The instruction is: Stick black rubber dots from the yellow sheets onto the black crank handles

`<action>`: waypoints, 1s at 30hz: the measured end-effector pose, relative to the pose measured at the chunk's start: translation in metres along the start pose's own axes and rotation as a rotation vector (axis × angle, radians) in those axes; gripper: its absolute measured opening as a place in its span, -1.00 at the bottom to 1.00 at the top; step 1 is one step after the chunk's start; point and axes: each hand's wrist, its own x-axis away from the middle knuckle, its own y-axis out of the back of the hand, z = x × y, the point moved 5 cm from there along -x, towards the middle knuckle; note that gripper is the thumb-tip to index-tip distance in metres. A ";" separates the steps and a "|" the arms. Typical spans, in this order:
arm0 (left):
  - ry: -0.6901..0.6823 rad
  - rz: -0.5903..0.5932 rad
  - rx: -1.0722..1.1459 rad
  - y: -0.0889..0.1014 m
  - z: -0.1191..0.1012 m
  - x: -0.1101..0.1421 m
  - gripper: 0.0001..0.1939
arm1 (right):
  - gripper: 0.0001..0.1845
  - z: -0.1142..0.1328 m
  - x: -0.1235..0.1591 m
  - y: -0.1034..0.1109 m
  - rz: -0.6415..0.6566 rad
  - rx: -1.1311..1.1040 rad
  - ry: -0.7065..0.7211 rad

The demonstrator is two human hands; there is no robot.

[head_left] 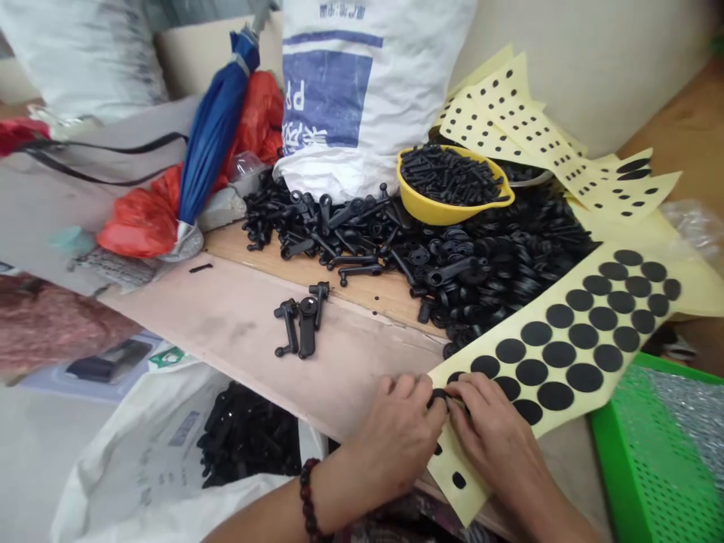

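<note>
Black discs: most on the sheet, few gone

Yellow sheet [557, 375] slants over the bench's [351, 339] near right edge, one end overhanging. Discs [585, 378] crowd most of it; overhanging end shows only small dots [458, 480], so, I judge, this sheet is barely started. Left hand [404, 430], right hand [498, 430]: fingers curled in, pinching the sheet side by side; can't tell if a disc is free. Three cranked parts [307, 332] near the bench's front edge. Farther back, dotted sheets [523, 124] look stripped, probably finished.

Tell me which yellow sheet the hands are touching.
The front sheet with large black discs: left hand and right hand are both on it. The other yellow sheets lie behind, mostly showing smaller dots.
</note>
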 end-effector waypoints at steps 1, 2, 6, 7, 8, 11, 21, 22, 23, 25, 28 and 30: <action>-0.009 -0.011 -0.018 -0.001 0.000 0.000 -0.85 | -0.87 0.000 0.001 0.001 0.005 -0.037 -0.012; -0.017 -0.025 -0.030 -0.002 0.001 0.001 -0.84 | -0.88 0.000 0.003 0.002 0.014 -0.080 -0.027; -0.018 -0.063 -0.034 -0.003 0.003 0.005 -0.80 | -0.89 -0.003 0.006 0.005 0.026 -0.182 -0.072; -0.012 -0.071 -0.028 -0.004 0.003 0.006 -0.80 | -0.88 -0.003 0.006 0.005 0.023 -0.160 -0.066; -0.009 -0.079 -0.023 -0.005 0.003 0.006 -0.81 | -0.88 -0.002 0.006 0.004 0.021 -0.122 -0.055; -0.016 -0.104 -0.020 -0.008 0.003 0.007 -0.79 | -0.89 -0.001 0.003 0.001 0.045 -0.020 -0.032; -0.042 -0.096 -0.031 -0.006 0.002 0.012 -0.78 | -0.88 0.005 0.004 0.006 0.080 -0.187 -0.023; -0.045 -0.103 -0.024 -0.006 0.003 0.012 -0.79 | -0.88 0.007 0.005 0.008 0.065 -0.204 -0.015; -0.048 -0.109 -0.015 -0.007 0.003 0.012 -0.80 | -0.88 0.008 0.005 0.009 0.055 -0.222 -0.009; -0.053 -0.119 0.005 -0.008 0.003 0.012 -0.83 | -0.88 0.011 0.004 0.011 0.046 -0.253 -0.003; -0.053 -0.140 0.022 -0.008 0.001 0.012 -0.85 | -0.87 0.011 0.004 0.012 0.052 -0.296 0.001; -0.068 -0.155 0.048 -0.006 0.000 0.015 -0.88 | -0.89 0.007 0.006 0.012 0.062 -0.328 0.020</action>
